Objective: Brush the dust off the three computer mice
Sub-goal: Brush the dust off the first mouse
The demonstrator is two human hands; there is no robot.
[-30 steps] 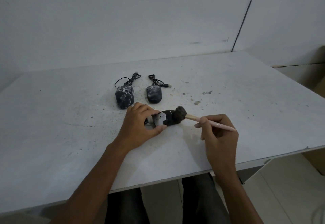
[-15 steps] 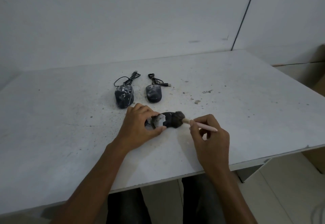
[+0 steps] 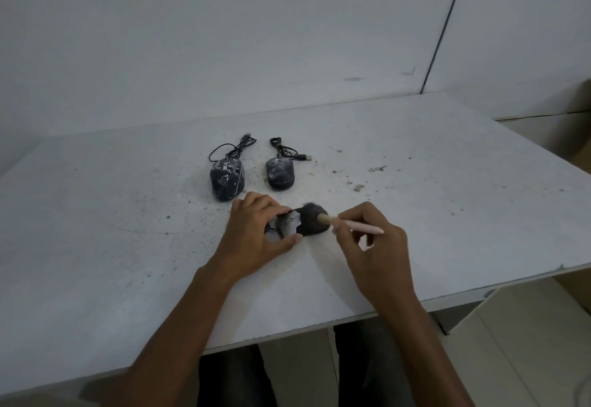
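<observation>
I am brushing the near mouse (image 3: 311, 230). It lies on the table (image 3: 96, 214) in the middle of the frame, with its light end under my left hand (image 3: 256, 230). That hand curls around the light end, thumb on the near side and fingers on the far side, and holds it in place.

My right hand (image 3: 374, 246) pinches the pink handle of the brush (image 3: 358, 226) between thumb and fingers, a bit like a pencil. The handle points to the right of the frame. The dark fluffy tip sits on top of the mouse's dark end. Both my arms come up from the bottom of the frame.

Just above, side by side, wait the bigger mouse (image 3: 227, 181) and the smaller mouse (image 3: 279, 172), with their cords bunched behind them. They look speckled with dust, so I think those two are not done yet.

Next I should sweep the tip lightly across the near mouse. I need a firm hold so it does not slide.
</observation>
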